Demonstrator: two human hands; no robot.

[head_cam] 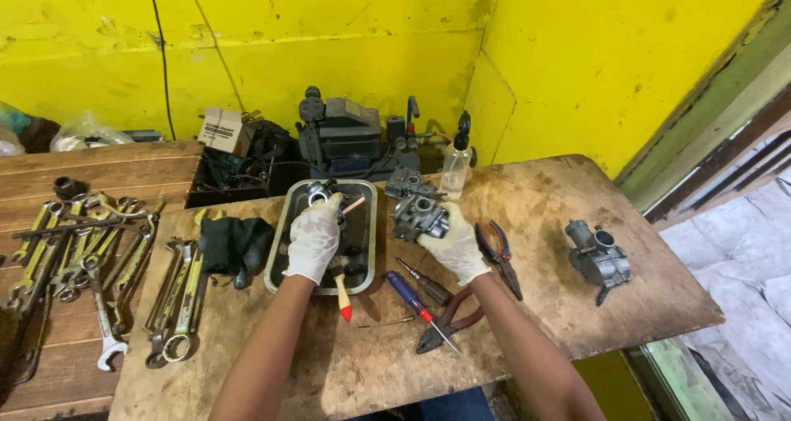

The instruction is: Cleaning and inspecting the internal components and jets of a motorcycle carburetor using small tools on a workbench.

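Observation:
Both of my hands wear white gloves. My left hand (314,238) hovers over a metal tray (281,248) and grips a small shiny metal part (319,195) together with a thin pink-tipped tool (354,204). My right hand (454,245) holds a grey carburetor body (418,217) just right of the tray. A second carburetor (596,256) lies apart on the table's right side. A brush with a wooden handle and red tip (342,289) rests against the tray's front edge.
Screwdrivers (416,304) and pliers (498,254) lie by my right forearm. A black cloth (235,244) and several wrenches (177,293) lie left of the tray, with more wrenches (74,248) farther left. A spray bottle (456,164) and compressor (342,137) stand at the back.

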